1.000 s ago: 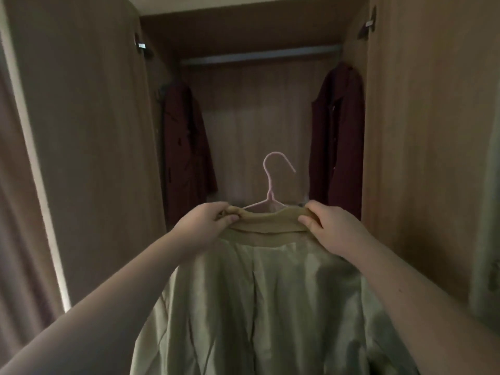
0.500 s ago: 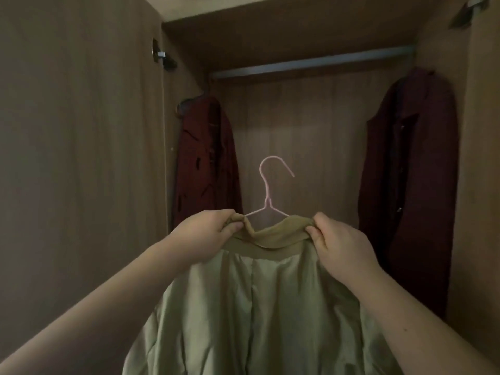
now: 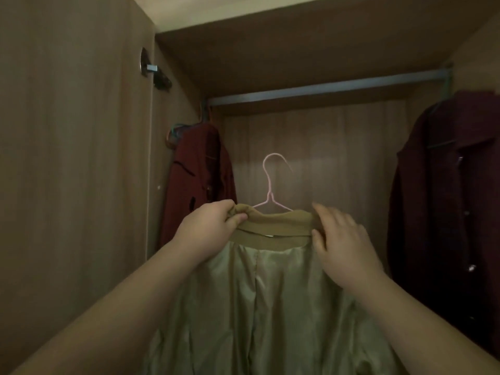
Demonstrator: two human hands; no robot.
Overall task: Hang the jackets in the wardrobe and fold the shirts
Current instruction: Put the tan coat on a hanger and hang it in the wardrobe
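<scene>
From the head camera, faces into an open wardrobe in dim light. Holds a beige jacket up in front of it by the collar, pale shiny lining turned toward the camera and hanging down past the bottom of the frame. Grips the collar's left end with the left hand, fingers curled over the top of the fabric and thumb pressed against the near side. Pinches the collar's right end with the right hand, fingers hooked over the top edge and thumb below; slightly blurred there, so cannot make out the finer placement. Carries the jacket on a thin pink hanger, shoulders disappearing into the collar, hook upright between the two hands with its open side to the right, well below the rail and not touching it. Looks up at that grey metal rail running across under the wardrobe's top panel. Has a dark red jacket hanging at the rail's left end, a bunch of coloured hangers just beside it against the side wall, and a second dark red jacket hanging at the right end, buttons showing down its front. Keeps the pink hook under the bare stretch of rail between those two. Has the open wooden door on the left, a metal hinge near its upper inner edge.
</scene>
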